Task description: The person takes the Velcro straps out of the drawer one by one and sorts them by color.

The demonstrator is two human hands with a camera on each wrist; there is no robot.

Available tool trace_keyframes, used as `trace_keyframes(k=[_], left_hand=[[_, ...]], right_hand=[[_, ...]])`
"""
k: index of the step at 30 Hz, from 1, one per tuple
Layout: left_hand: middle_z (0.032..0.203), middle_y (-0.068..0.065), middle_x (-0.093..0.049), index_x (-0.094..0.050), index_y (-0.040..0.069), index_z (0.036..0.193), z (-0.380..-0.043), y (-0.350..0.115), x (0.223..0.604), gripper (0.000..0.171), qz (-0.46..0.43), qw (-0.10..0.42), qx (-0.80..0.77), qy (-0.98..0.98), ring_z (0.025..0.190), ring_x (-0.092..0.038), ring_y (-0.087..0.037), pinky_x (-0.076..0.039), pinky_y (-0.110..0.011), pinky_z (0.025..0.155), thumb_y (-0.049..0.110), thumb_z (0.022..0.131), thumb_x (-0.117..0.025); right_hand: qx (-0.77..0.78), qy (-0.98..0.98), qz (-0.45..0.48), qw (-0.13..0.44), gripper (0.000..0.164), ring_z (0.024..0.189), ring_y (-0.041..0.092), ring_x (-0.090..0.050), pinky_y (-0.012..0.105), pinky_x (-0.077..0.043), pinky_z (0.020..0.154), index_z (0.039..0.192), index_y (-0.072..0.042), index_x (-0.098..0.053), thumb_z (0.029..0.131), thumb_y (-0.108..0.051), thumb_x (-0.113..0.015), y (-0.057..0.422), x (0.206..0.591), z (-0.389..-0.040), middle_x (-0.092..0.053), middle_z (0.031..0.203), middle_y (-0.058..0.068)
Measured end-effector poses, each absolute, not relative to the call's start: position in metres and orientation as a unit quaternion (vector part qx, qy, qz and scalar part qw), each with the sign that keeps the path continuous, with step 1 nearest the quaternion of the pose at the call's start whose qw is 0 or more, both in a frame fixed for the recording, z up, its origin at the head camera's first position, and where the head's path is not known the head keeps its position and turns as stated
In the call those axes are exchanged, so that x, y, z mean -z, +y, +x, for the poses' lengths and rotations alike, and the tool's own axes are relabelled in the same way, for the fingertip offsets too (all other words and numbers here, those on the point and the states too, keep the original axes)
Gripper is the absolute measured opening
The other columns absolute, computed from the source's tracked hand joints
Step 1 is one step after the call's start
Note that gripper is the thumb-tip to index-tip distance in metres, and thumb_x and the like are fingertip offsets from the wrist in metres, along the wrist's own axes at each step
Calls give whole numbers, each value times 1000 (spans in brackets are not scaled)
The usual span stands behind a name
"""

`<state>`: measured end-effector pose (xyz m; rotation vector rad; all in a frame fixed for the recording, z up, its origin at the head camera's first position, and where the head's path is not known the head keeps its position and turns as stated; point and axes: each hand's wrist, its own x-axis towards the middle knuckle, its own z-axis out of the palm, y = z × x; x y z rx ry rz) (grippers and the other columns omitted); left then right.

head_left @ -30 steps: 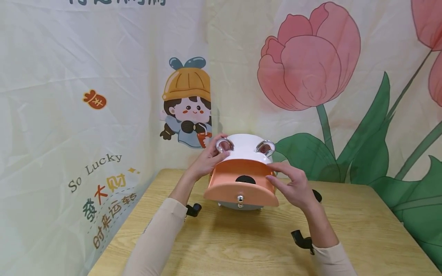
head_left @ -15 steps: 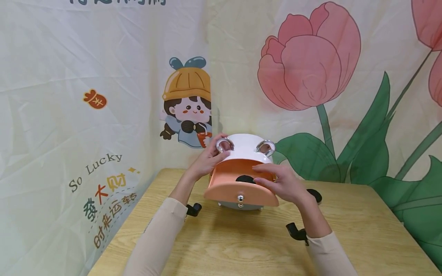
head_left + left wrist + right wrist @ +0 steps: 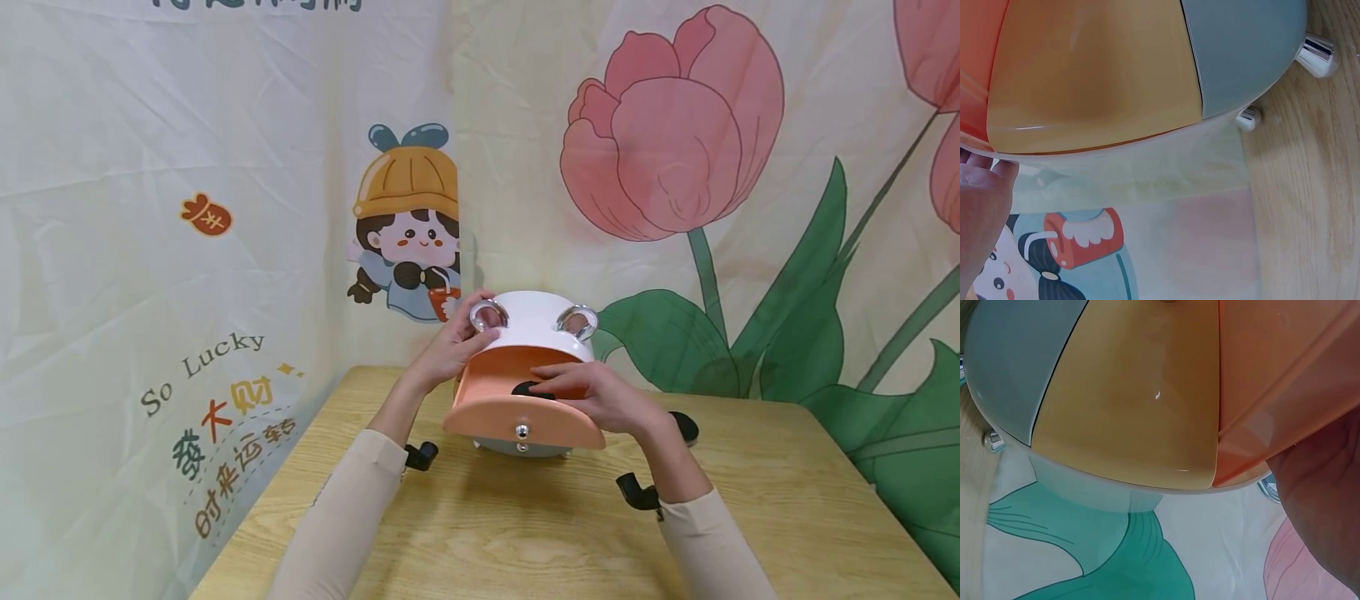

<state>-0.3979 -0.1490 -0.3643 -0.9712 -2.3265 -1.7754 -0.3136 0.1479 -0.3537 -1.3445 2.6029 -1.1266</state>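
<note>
A white storage box [image 3: 536, 321] with two silver ring ears stands on the table. Its orange top drawer [image 3: 522, 417] is tipped forward, and a black rounded thing [image 3: 522, 389] lies inside, partly covered by fingers. Below it, the mustard drawer [image 3: 1097, 75] and grey-blue drawer [image 3: 1247, 50] are closed in the left wrist view. My left hand [image 3: 444, 354] grips the box's upper left side beside the ear, thumb in front. My right hand [image 3: 611, 396] reaches into the orange drawer, its fingers extended at the black thing; the thumb tip is hidden.
The wooden table [image 3: 517, 533] extends around the box, with printed cloths hanging behind it and at the left. Another black rounded thing [image 3: 684, 427] lies on the table to the right, partly behind my right wrist. Small silver feet [image 3: 1318, 56] support the box.
My right hand has moved left from the drawer's right edge into the drawer, down to the black thing. The left hand and the box have stayed in place.
</note>
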Motion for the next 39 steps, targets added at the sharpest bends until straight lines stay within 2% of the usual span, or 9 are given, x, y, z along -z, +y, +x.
trace_keyframes(k=[5, 11, 17, 25, 30, 35, 39], left_hand=[[130, -8, -53, -33, 31, 155, -398, -149, 364, 58, -320, 31, 574, -753, 124, -57, -27, -53, -40, 107, 25, 106, -63], [133, -7, -52, -34, 34, 154, -398, -148, 361, 58, -319, 29, 574, -754, 125, -57, -29, -52, -44, 107, 27, 105, -63], [134, -7, -51, -33, 33, 155, -397, -148, 360, 59, -319, 30, 569, -757, 126, -57, -30, -53, -46, 107, 28, 105, -63], [129, -6, -53, -33, 27, 155, -398, -148, 361, 57, -329, 34, 570, -752, 119, -58, -28, -54, -36, 102, 24, 106, -62], [127, -8, -52, -33, 26, 155, -398, -148, 362, 58, -325, 30, 578, -748, 117, -59, -27, -54, -30, 97, 22, 106, -62], [129, -8, -53, -33, 28, 155, -397, -148, 363, 58, -319, 30, 579, -750, 119, -59, -27, -54, -31, 99, 23, 106, -62], [127, -7, -53, -34, 30, 154, -397, -149, 364, 56, -322, 30, 580, -748, 117, -59, -27, -54, -31, 98, 23, 106, -62]], right_hand=[[361, 822, -440, 31, 32, 144, 28, -52, 51, -49, 110, 129, -25, -75, 98, -27, -73, 146, 352, -316, -60, 151, 7], [350, 823, -446, 37, 36, 142, 34, -53, 50, -54, 104, 129, -21, -75, 93, -27, -79, 144, 349, -317, -60, 149, 12], [349, 828, -437, 38, 36, 137, 35, -58, 45, -56, 102, 126, -23, -77, 91, -28, -82, 142, 348, -318, -63, 146, 12], [353, 833, -427, 22, 33, 133, 30, -61, 48, -54, 104, 121, -27, -79, 88, -31, -85, 140, 351, -320, -67, 142, 9], [358, 836, -416, 21, 32, 131, 26, -63, 46, -55, 103, 120, -30, -79, 88, -33, -84, 141, 354, -319, -68, 140, 4], [363, 832, -420, 15, 31, 129, 26, -63, 41, -56, 100, 121, -26, -79, 90, -29, -82, 142, 356, -317, -67, 141, 6], [372, 827, -422, 3, 31, 130, 32, -63, 41, -57, 99, 124, -17, -78, 93, -20, -79, 142, 356, -314, -65, 143, 10]])
